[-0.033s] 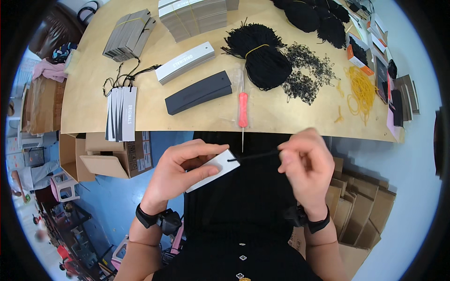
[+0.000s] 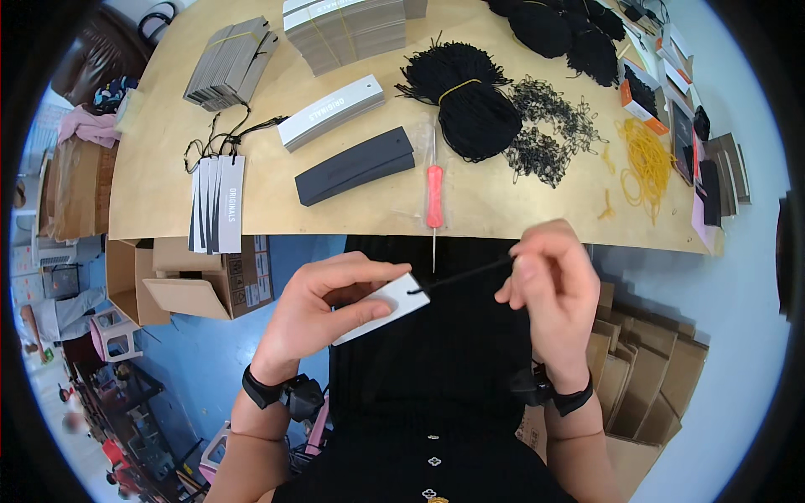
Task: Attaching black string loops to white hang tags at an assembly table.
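Observation:
Between thumb and fingers, my left hand (image 2: 331, 302) grips a white hang tag (image 2: 401, 303) in front of the table's near edge. A black cord (image 2: 465, 275) runs from the hole at the tag's right end to my right hand (image 2: 553, 289). Pinched in the right thumb and fingertips, the cord is drawn straight, slanting up to the right. Just beyond, an awl with a red handle (image 2: 434, 197) lies with its metal tip past the table edge. Finished-looking tags with black cords (image 2: 220, 205) hang over the edge on the left.
On the table (image 2: 537, 222) lie a white tag stack (image 2: 331, 113), a dark tag stack (image 2: 355, 166), a tied bundle of black cords (image 2: 478, 121), loose black clips (image 2: 549, 134) and yellow rubber bands (image 2: 647, 172). Cardboard boxes (image 2: 197, 281) stand below left; flattened cardboard (image 2: 646, 377) leans on the right.
My right hand has shifted slightly up and to the right, with the cord still pinched. The left hand and tag have barely moved.

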The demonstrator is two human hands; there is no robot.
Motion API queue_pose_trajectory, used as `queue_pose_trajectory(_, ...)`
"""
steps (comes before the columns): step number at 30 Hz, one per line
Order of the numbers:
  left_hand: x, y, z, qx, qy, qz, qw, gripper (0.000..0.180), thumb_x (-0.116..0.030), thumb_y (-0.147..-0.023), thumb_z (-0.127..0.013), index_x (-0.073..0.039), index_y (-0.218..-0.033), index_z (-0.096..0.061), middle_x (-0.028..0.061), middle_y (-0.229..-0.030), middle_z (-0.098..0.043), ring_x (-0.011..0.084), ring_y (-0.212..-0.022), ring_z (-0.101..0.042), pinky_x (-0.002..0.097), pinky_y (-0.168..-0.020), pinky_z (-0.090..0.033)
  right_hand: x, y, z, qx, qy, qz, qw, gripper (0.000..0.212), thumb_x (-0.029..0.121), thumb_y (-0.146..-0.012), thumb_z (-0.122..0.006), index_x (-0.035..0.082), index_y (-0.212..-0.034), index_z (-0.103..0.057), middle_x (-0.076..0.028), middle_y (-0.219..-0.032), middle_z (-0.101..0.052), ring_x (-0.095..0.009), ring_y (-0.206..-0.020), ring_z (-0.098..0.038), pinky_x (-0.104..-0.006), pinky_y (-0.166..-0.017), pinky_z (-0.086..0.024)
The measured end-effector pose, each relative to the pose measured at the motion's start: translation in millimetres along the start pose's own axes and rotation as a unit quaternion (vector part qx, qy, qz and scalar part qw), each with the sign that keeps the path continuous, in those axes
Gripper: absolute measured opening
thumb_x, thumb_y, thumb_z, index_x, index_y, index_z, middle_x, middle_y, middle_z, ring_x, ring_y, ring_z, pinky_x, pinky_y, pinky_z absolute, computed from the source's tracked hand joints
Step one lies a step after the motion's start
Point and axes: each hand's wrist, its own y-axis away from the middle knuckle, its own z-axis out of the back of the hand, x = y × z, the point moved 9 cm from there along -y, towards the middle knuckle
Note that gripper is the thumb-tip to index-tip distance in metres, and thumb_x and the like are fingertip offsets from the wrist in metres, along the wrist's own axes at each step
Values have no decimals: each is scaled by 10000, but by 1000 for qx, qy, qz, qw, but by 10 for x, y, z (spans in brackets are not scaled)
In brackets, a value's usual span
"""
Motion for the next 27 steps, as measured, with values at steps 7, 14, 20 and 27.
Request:
queue_pose_trajectory(7,-128,59,-104,81,7,-28,996,423,18,-815,-759,3,-1231,-680,59,-965,-641,111,-853,-589,245,-751,-464,-500,30,-179,78,-507,-240,824,221,187,-1077,-400,-4,-1127,-499,-187,-1107,-638,-356,-993,-707,-432,-838,-616)
queue_pose_trajectory(14,-231,85,237,-15,120,43,992,466,19,-914,-629,18,-1375,-559,88,-1251,-635,129,-1100,-591,257,-953,-451,-245,-53,-266,62,-410,-157,896,390,200,-1041,-501,-20,-1352,-416,-227,-1389,-494,-391,-1268,-548,-455,-1023,-503)
queue_pose_trajectory(20,-652,-53,1476,-257,94,-114,955,467,28,-917,-590,10,-1382,-551,105,-1236,-656,142,-1110,-608,277,-942,-489,-125,-7,-331,151,-321,-112,928,579,181,-991,-595,-21,-1470,-340,-236,-1504,-391,-392,-1357,-463,-430,-1054,-456)
queue_pose_trajectory(27,-319,28,1741,-390,-490,-117,771,433,39,-884,-559,10,-1315,-590,170,-1232,-555,271,-1074,-579,360,-926,-465,-267,14,-244,153,-207,-157,953,282,0,-939,-617,-28,-1219,-604,-122,-1231,-593,-194,-1138,-605,-320,-935,-516)
